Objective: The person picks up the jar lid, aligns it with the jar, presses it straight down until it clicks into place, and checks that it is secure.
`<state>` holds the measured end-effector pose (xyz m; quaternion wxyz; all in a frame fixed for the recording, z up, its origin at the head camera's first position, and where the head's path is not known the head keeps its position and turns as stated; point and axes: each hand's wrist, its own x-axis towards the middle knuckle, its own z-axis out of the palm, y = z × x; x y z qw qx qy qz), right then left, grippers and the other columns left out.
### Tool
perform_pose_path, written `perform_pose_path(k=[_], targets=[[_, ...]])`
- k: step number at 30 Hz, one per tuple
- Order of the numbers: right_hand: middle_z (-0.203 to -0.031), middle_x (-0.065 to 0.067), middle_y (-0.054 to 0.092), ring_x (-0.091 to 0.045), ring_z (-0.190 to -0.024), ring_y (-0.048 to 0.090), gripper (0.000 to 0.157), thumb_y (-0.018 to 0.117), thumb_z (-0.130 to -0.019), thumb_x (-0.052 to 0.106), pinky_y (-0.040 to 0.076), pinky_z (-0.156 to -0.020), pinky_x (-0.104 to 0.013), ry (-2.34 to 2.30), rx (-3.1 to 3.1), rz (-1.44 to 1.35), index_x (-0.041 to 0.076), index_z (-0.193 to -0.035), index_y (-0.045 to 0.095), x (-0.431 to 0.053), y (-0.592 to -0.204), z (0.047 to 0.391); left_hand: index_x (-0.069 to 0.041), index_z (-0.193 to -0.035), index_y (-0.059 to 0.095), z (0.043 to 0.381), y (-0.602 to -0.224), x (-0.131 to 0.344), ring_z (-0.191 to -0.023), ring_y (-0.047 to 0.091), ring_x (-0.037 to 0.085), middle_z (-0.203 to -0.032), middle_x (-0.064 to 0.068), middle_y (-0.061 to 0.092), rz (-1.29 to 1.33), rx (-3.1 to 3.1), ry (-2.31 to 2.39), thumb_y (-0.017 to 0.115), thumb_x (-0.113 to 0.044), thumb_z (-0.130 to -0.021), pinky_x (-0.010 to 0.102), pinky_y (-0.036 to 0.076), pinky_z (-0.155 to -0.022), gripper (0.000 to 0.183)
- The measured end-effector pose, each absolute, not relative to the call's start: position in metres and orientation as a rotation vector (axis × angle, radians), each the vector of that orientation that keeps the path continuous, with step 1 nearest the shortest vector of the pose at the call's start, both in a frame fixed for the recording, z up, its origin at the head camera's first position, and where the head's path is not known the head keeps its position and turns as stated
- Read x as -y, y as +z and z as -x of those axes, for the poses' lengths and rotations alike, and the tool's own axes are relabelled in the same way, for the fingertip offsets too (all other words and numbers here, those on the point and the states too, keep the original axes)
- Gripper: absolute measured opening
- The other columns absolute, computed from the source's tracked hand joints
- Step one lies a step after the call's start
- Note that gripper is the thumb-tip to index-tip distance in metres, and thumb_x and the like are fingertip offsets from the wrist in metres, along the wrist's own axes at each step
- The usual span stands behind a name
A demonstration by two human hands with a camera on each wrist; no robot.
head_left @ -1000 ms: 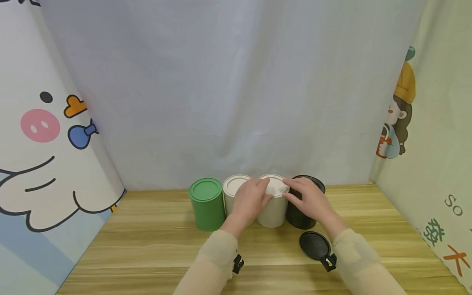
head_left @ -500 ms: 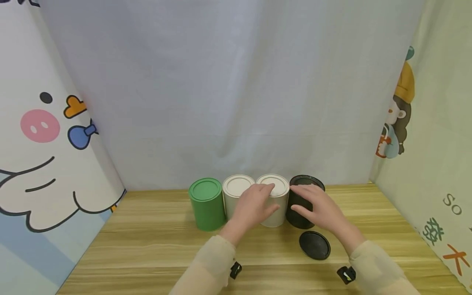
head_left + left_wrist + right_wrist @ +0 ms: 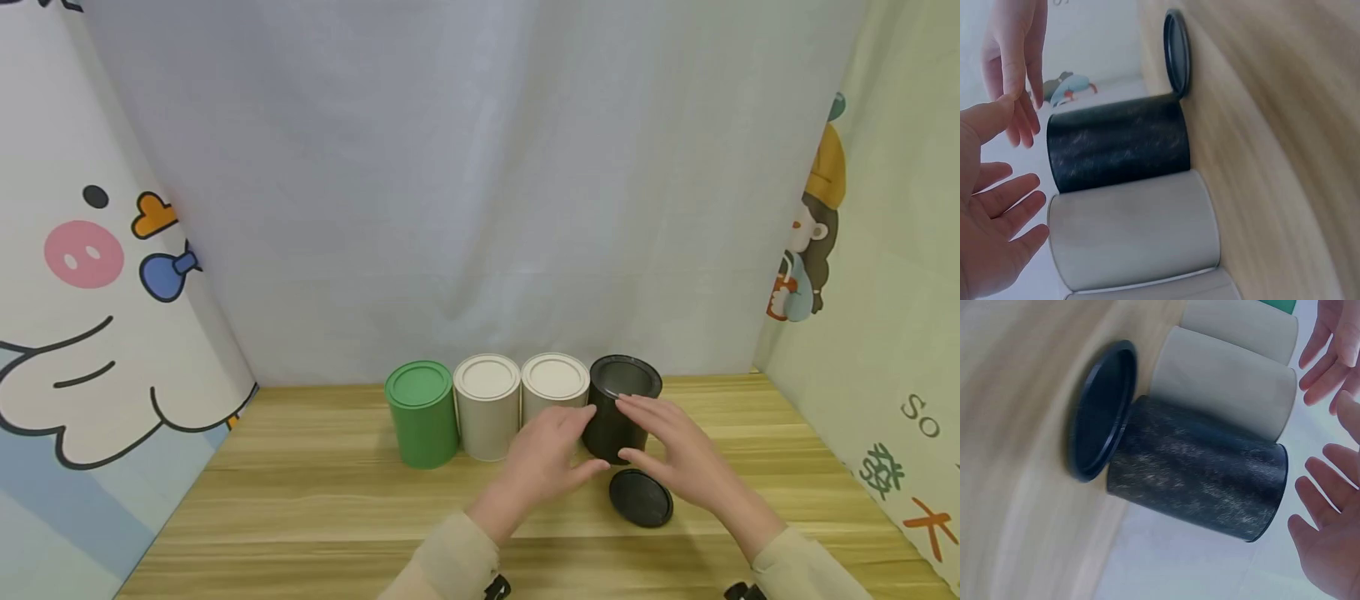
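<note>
A green can (image 3: 424,433), two white cans, one on the left (image 3: 487,427) and one on the right (image 3: 555,377), and a black can (image 3: 606,429) stand upright in a row. The first three wear lids; the black can's top looks open and recessed. In front of it a round black lid (image 3: 641,498) lies on the table. My left hand (image 3: 546,457) hovers before the right white can, hiding part of it, fingers extended and holding nothing. Near the black can, above its lid, my right hand (image 3: 681,454) is also empty, its fingers spread in the right wrist view.
The wooden table (image 3: 300,500) extends to both sides and toward me. Directly behind the row hangs a pale curtain (image 3: 480,208). Printed cloth walls flank the table, with a cartoon bird (image 3: 97,333) on the left.
Both hands have drawn back toward me and to the right, away from the right white can's lid, a white lump no longer seen there. The cans and black lid have not moved.
</note>
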<state>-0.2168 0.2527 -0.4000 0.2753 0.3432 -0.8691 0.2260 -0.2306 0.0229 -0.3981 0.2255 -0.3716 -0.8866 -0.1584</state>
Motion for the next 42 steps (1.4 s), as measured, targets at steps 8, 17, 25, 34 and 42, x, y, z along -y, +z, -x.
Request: perform_pose_path(k=[8,17,25,34,42], targets=[[-0.135,-0.014,0.058,-0.036,-0.12,0.052,0.065,0.084,-0.079,0.024,0.019,-0.11,-0.012,0.627,2.335,-0.949,0.007,-0.137,0.059,-0.267,-0.414,0.2,-0.008,-0.135,0.058,0.217,-0.418,-0.034,-0.117,0.059,0.018,-0.128,0.004,0.064,1.085,2.455,-0.448,0.077,-0.052,-0.082,0.028,0.047,-0.1,0.072],[-0.131,-0.006,0.062,-0.028,-0.114,0.058,0.072,0.089,-0.071,0.024,0.046,-0.095,-0.029,0.488,2.426,-0.916,0.013,-0.137,0.06,-0.286,-0.433,0.191,-0.012,-0.138,0.058,0.212,-0.43,-0.044,-0.125,0.054,0.017,-0.137,0.003,0.059,1.091,2.566,-0.488,0.078,-0.056,-0.079,0.03,0.043,-0.105,0.076],[-0.129,-0.007,0.063,-0.028,-0.113,0.058,0.077,0.091,-0.067,0.023,0.036,-0.101,-0.017,0.483,2.446,-0.941,0.011,-0.136,0.06,-0.3,-0.449,0.19,-0.012,-0.139,0.057,0.217,-0.437,-0.053,-0.127,0.053,0.018,-0.139,0.004,0.057,1.13,2.606,-0.472,0.077,-0.058,-0.078,0.03,0.041,-0.107,0.079],[-0.13,-0.007,0.062,-0.027,-0.114,0.057,0.081,0.092,-0.065,0.023,0.03,-0.104,-0.011,0.472,2.459,-0.981,0.011,-0.138,0.059,-0.309,-0.458,0.195,-0.014,-0.143,0.054,0.222,-0.446,-0.06,-0.13,0.05,0.017,-0.143,0.003,0.054,1.127,2.659,-0.495,0.077,-0.062,-0.076,0.03,0.042,-0.106,0.085],[-0.129,-0.008,0.062,-0.028,-0.114,0.058,0.08,0.092,-0.066,0.027,0.037,-0.1,-0.016,0.444,2.514,-0.974,0.009,-0.136,0.06,-0.316,-0.464,0.2,-0.016,-0.144,0.053,0.226,-0.451,-0.062,-0.132,0.048,0.016,-0.146,0.002,0.051,1.129,2.706,-0.503,0.078,-0.062,-0.075,0.03,0.041,-0.107,0.088]])
